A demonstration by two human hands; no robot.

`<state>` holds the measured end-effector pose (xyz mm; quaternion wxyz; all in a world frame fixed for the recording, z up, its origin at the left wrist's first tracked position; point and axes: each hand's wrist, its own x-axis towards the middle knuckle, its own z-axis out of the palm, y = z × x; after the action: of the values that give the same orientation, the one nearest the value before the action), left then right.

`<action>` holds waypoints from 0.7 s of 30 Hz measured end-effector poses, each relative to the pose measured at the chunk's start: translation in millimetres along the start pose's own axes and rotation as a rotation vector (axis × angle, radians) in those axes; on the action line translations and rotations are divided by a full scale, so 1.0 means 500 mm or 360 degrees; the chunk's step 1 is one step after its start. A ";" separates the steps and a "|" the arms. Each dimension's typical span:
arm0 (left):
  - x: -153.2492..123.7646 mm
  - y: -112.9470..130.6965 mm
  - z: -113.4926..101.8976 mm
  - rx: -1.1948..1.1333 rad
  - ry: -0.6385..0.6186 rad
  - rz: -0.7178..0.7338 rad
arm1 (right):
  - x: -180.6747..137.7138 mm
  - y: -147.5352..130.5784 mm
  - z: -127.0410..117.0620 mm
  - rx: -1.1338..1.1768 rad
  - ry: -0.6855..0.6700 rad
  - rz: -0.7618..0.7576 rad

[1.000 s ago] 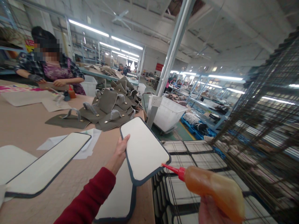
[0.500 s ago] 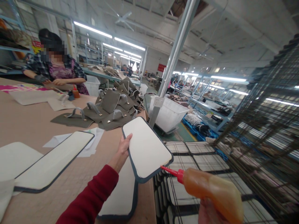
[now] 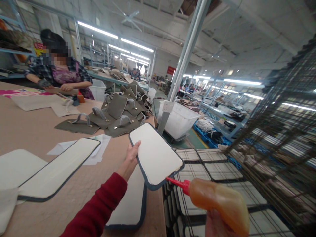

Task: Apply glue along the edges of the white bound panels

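Observation:
My left hand [image 3: 132, 154] grips the left edge of a white panel with dark blue edging [image 3: 156, 154], thumb on its face, and holds it tilted above the table. In my right hand [image 3: 217, 222] is a squeeze bottle [image 3: 217, 199] of amber liquid with a red nozzle. The nozzle tip is at the panel's lower right edge; whether it touches I cannot tell. Under the held panel lies another edged panel [image 3: 128, 210] on the table. More white panels, one of them long and dark-edged [image 3: 61, 169], rest to the left on and beside white paper [image 3: 105, 144].
Grey-green flaps with handles [image 3: 118, 112] are heaped at the table's [image 3: 37, 131] far end. A co-worker [image 3: 61, 72] handles material at the far left. Wire racks [image 3: 234, 191] with white panels stand right of the table, below a metal post [image 3: 182, 59] and white bin [image 3: 180, 118].
The bottle in my right hand has moved left, its nozzle tip sliding along the panel's lower edge. My left hand keeps the panel nearly still.

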<state>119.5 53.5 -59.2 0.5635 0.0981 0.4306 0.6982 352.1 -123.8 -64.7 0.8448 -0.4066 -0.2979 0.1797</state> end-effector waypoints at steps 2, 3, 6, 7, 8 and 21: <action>0.002 -0.002 -0.001 0.0009 0.0021 0.0008 | -0.003 0.000 0.005 0.0015 0.0006 0.0007; 0.003 -0.002 -0.001 0.0013 0.0032 0.0014 | -0.005 0.001 0.006 0.0009 0.0013 0.0008; 0.007 -0.004 -0.002 0.0022 0.0070 0.0047 | -0.009 0.012 -0.004 0.0034 0.0027 0.0031; 0.009 -0.006 -0.002 0.0021 0.0080 0.0062 | -0.011 0.016 -0.010 0.0045 0.0024 0.0059; 0.013 -0.008 -0.002 0.0018 0.0094 0.0088 | -0.013 0.021 -0.015 0.0049 0.0021 0.0087; 0.045 -0.043 0.016 -0.0153 0.0422 0.0240 | 0.101 -0.012 0.048 0.0684 0.0227 0.0908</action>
<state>131.8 76.6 -77.7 0.4518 0.0101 0.4586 0.7651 375.1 -85.8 -30.2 0.8454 -0.2982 -0.0683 0.4378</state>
